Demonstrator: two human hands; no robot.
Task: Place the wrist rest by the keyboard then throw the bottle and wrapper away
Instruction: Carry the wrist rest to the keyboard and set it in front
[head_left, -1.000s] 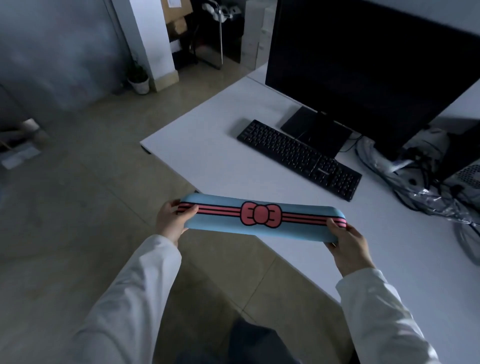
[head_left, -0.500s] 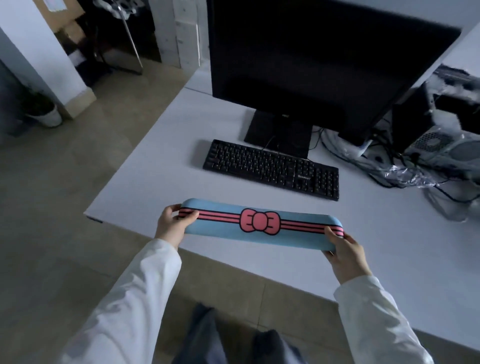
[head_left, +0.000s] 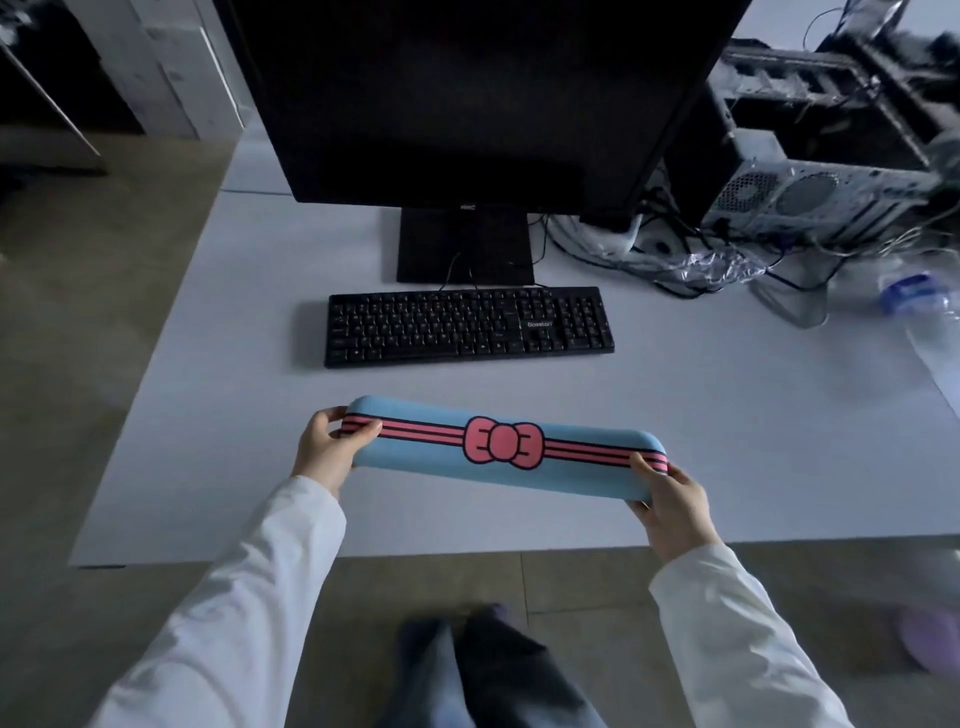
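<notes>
I hold a long blue wrist rest (head_left: 441, 457) with pink stripes and a pink bow by both ends, above the near part of the white desk (head_left: 727, 441). My left hand (head_left: 327, 452) grips its left end and my right hand (head_left: 672, 512) grips its right end. The black keyboard (head_left: 467, 325) lies farther back on the desk, parallel to the wrist rest and apart from it. At the right edge of the desk lies a clear plastic bottle (head_left: 919, 301) with a blue label. A crumpled clear wrapper (head_left: 722, 267) rests among cables behind the keyboard's right side.
A dark monitor (head_left: 457, 93) on a stand rises right behind the keyboard. An open computer case (head_left: 821, 171) and tangled cables (head_left: 795, 296) fill the back right. Tiled floor lies to the left and in front of the desk; my legs are below.
I have stepped round to face the desk squarely. The wrist rest, still held at both ends, now hangs over the desktop in front of the keyboard instead of off the desk's edge.
</notes>
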